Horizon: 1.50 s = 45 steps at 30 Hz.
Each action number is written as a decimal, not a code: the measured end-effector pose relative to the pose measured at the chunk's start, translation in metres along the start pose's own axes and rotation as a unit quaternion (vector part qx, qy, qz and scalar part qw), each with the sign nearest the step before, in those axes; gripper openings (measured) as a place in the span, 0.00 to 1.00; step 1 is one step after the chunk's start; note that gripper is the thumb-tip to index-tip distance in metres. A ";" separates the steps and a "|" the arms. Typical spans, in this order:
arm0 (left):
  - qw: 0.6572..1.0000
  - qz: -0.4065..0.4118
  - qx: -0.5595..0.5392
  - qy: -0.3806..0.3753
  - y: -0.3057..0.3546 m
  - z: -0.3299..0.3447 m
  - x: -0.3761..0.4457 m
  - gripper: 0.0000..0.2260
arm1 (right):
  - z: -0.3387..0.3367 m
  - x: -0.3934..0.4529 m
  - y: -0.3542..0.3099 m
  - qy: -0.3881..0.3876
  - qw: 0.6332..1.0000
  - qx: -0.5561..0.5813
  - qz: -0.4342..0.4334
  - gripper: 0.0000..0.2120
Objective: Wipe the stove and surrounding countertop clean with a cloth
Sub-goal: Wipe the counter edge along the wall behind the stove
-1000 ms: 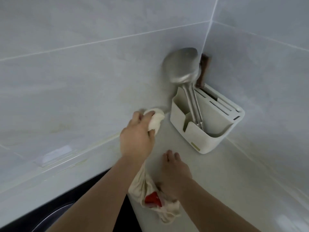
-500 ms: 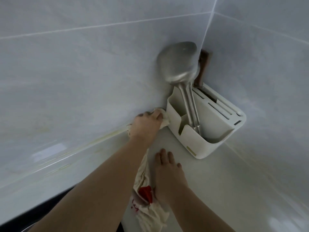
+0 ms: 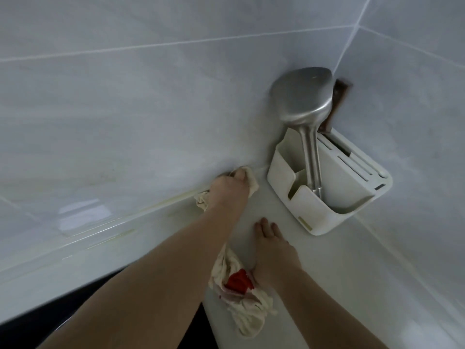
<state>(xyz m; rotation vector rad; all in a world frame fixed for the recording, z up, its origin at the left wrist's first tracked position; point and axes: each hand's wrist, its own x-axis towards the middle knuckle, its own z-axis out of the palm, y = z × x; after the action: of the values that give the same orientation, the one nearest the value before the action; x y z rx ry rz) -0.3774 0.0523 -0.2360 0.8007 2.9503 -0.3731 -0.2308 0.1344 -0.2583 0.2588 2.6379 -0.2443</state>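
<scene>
At lower left, the black edge of the stove (image 3: 50,321) shows below the pale table (image 3: 156,230), which meets a grey tiled wall (image 3: 125,109) along a yellowed seam. The left hand (image 3: 226,191) is extended well forward, forearm straight, knuckles up, at the junction of wall and table. Its fingers (image 3: 237,175) are curled closed around one bunched end of the cream cloth (image 3: 239,308), pressing it into the seam. The cloth trails back beneath the left forearm and lies crumpled on the table, a red patch visible on it, near the stove edge. The right hand (image 3: 274,255) rests palm down on the table, fingers together and extended forward, gripping nothing; the heel of the hand appears to sit on the cloth beside the red patch. Further right, in the corner, stands a white utensil holder (image 3: 327,212) containing a steel ladle (image 3: 302,94), bowl uppermost, and a brown-handled utensil (image 3: 339,96) behind it.
</scene>
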 end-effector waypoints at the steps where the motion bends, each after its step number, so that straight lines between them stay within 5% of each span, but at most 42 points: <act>1: 1.000 0.008 0.021 0.001 -0.011 0.002 -0.011 0.20 | 0.000 0.000 0.000 0.000 1.000 -0.001 0.001 0.52; 12: 0.995 -0.048 0.090 -0.018 -0.145 0.031 -0.163 0.27 | -0.022 -0.009 -0.023 -0.045 0.996 -0.058 0.047 0.60; 15: 0.995 -0.068 0.073 -0.011 -0.160 0.034 -0.175 0.26 | -0.025 -0.014 -0.046 -0.042 0.992 -0.106 0.050 0.52; 19: 0.994 -0.094 0.052 -0.017 -0.179 0.040 -0.197 0.27 | -0.013 -0.034 -0.107 0.069 0.986 -0.150 -0.032 0.38; 24: 0.991 -0.116 0.058 -0.015 -0.205 0.045 -0.227 0.23 | 0.001 -0.038 -0.158 0.073 0.977 -0.184 -0.079 0.45; 33: 0.982 -0.187 0.011 -0.019 -0.234 0.064 -0.259 0.21 | 0.019 -0.038 -0.172 0.105 0.978 -0.150 -0.103 0.22; 39: 0.978 -0.193 0.059 -0.060 -0.235 0.058 -0.270 0.19 | 0.021 -0.042 -0.170 0.115 0.975 -0.146 -0.123 0.18; 45: 0.988 -0.140 -0.045 0.057 -0.222 0.034 -0.259 0.24 | 0.022 -0.037 -0.167 0.123 0.964 -0.181 -0.152 0.16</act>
<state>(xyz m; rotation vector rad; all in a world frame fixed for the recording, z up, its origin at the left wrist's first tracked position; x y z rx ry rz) -0.2662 -0.2689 -0.1897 0.4103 3.1659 -0.2107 -0.2261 -0.0367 -0.2385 -0.2557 2.8953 0.1885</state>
